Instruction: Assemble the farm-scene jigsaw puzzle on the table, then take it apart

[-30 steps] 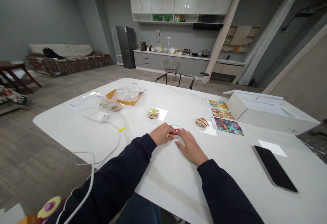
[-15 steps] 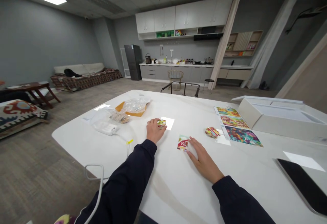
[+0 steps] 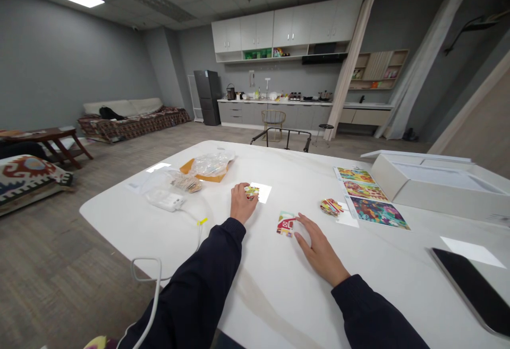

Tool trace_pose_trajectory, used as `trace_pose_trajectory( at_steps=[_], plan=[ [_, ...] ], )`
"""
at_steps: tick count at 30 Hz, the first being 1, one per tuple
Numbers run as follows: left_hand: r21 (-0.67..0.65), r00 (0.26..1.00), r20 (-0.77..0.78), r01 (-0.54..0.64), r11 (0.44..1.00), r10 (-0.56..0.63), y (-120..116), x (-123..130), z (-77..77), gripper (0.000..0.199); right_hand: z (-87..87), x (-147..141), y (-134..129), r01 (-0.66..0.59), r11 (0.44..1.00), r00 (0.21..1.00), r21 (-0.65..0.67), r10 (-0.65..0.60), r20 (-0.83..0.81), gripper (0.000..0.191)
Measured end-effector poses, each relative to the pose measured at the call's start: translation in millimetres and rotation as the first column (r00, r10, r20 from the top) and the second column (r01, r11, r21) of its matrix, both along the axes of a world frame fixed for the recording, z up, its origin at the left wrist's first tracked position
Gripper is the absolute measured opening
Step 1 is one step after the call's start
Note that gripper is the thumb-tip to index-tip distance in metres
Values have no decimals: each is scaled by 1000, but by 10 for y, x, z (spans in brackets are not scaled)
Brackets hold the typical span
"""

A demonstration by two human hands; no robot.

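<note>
Head view: left hand curled onto jigsaw pieces, open right hand just beside barn puzzle section, its long axis pointing away

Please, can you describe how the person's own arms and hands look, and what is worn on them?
The left hand and the right hand are bare, without gloves, and no ring or watch shows. Both arms wear long, dark navy sleeves: the left sleeve and the right sleeve. The left sleeve seems to have thin white piping near its lower edge.
</note>
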State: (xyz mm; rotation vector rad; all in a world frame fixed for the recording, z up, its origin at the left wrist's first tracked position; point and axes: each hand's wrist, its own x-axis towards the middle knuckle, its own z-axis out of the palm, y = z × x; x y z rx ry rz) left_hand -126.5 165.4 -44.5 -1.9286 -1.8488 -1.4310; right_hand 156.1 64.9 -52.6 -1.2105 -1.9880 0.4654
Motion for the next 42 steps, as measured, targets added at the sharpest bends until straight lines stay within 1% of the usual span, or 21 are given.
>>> trace_pose_trajectory(
  at_steps=[3,6,8,11,13,14,16,17,18,20,21,22,24,26,28,31,33,36,39,42],
  plan=[
    [4,1000,2,-11,1000,11,7,1,-16,39,4,-6,0,4,1000,1000,3,-4,-12,47],
    [-5,1000,6,-17,1000,17,21,-7,-31,36,6,-6,-5,5,1000,1000,-6,-5,-18,47],
    [-13,999,33,-18,1000,19,22,-15,-12,35,5,-3,-7,2,1000,1000,-10,-2,-27,46],
    [-8,996,94,-6,1000,7,-40,29,97,39,17,-6,-3,-3,1000,999,-3,3,-54,46],
    [31,991,118,67,997,-70,-158,160,206,40,46,-23,7,18,1000,994,-6,-19,-110,46],
    [58,982,122,136,989,-142,-244,267,259,41,68,-35,14,39,999,985,-24,-42,-168,45],
    [96,936,123,320,942,-330,-453,549,339,43,121,-61,30,49,993,931,-109,-85,-354,47],
    [108,898,129,408,906,-420,-566,706,361,45,150,-70,40,26,986,878,-167,-102,-467,49],
    [98,859,136,484,869,-494,-674,858,370,47,176,-76,51,-17,975,809,-223,-118,-576,50],
    [80,802,162,570,818,-575,-846,1105,362,48,216,-71,71,-104,950,666,-294,-153,-730,49],
    [68,781,178,596,800,-598,-900,1184,351,48,230,-63,79,-121,943,613,-311,-175,-770,48],
    [61,764,192,617,784,-616,-929,1232,338,49,239,-52,84,-116,939,579,-323,-200,-791,47],
    [50,727,212,660,750,-653,-928,1242,315,52,248,-33,87,-71,940,555,-333,-240,-797,47],
    [34,695,216,696,717,-685,-888,1184,302,55,249,-25,82,-31,943,569,-330,-256,-782,47],
    [1,687,209,712,702,-696,-850,1117,295,52,241,-32,78,-26,949,592,-316,-240,-769,46],
    [-40,697,198,709,704,-690,-824,1070,283,41,207,-54,87,-32,954,612,-298,-217,-761,44],
    [-40,694,195,712,701,-693,-816,1067,272,35,179,-61,101,-29,954,613,-300,-220,-759,43],
    [-36,695,189,711,703,-694,-800,1066,255,35,165,-32,112,-26,950,638,-312,-225,-737,41],
    [-53,715,188,692,720,-673,-779,1058,235,39,205,52,94,-4,962,731,-272,-183,-658,43],
    [-73,723,197,685,725,-663,-765,1051,222,44,252,164,80,-20,983,850,-184,-80,-520,49]
  ],
)
